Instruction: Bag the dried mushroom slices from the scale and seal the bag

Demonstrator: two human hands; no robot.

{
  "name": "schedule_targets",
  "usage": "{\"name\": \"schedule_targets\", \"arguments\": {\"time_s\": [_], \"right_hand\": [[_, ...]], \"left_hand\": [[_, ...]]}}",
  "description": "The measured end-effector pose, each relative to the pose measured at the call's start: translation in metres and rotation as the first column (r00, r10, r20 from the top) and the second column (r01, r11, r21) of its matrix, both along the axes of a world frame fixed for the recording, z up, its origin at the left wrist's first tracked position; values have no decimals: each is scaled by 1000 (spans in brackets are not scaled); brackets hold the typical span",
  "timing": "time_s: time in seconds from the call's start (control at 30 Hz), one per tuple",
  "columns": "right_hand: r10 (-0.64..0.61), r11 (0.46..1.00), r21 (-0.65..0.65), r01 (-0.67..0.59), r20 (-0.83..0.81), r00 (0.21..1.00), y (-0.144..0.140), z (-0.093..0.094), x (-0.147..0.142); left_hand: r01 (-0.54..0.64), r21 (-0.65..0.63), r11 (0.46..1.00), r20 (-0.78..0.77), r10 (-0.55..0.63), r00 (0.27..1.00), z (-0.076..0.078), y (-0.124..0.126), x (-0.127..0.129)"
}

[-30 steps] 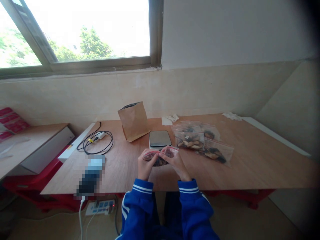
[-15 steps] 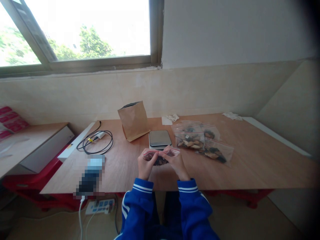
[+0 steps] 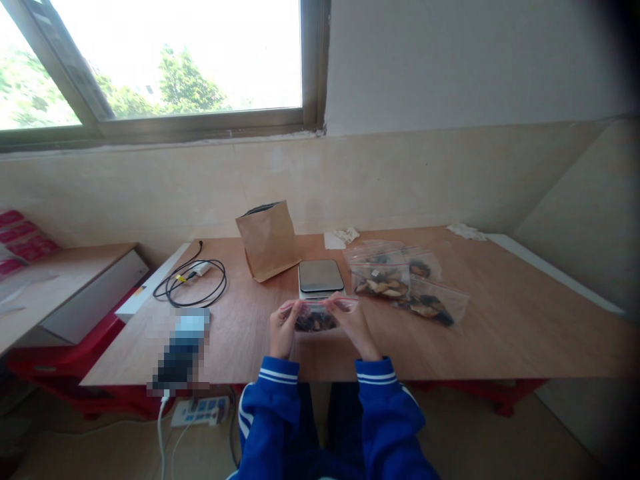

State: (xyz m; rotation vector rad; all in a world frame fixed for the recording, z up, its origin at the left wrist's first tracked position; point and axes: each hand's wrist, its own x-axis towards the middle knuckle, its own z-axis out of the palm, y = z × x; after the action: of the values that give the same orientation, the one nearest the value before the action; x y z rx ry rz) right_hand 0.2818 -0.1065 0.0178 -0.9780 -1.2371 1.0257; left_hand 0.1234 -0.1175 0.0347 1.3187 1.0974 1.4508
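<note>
Clear plastic zip bag (image 3: 316, 323), lower centre: left hand (image 3: 284, 327) and right hand (image 3: 353, 325) pinch its red-edged top. Dark pieces are already inside; whether its seal is closed, I cannot tell. Right of centre, 3 or more filled bags (image 3: 384, 285) lie on the bench (image 3: 525, 327).

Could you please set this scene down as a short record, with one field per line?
Left hand: pinches the left part of the held bag's top edge
Right hand: pinches the right part of that edge
Held bag: clear, red-striped along the top, dark pieces inside; whether sealed, cannot tell
Table: wooden
Scale: just beyond the hands
Paper bag: brown, standing, left of the scale
Other bags: clear, bunched right of the scale, pale and dark pieces inside
Black cable: loosely coiled, at left
</note>
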Motion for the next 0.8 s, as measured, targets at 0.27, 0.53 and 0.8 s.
{"name": "schedule_targets", "arguments": {"time_s": [0.27,0.53,0.8], "right_hand": [[-158,985,79,154,47,986,1,0,-5],[-65,991,-117,67,20,998,4,-14,5],[-93,989,-116,94,17,996,4,-11,5]], "left_hand": [[-33,11,999,19,33,999,-5,2,4],[-37,-134,990,105,51,993,0,-1,0],[-57,-168,984,97,74,993,-5,1,-5]]}}
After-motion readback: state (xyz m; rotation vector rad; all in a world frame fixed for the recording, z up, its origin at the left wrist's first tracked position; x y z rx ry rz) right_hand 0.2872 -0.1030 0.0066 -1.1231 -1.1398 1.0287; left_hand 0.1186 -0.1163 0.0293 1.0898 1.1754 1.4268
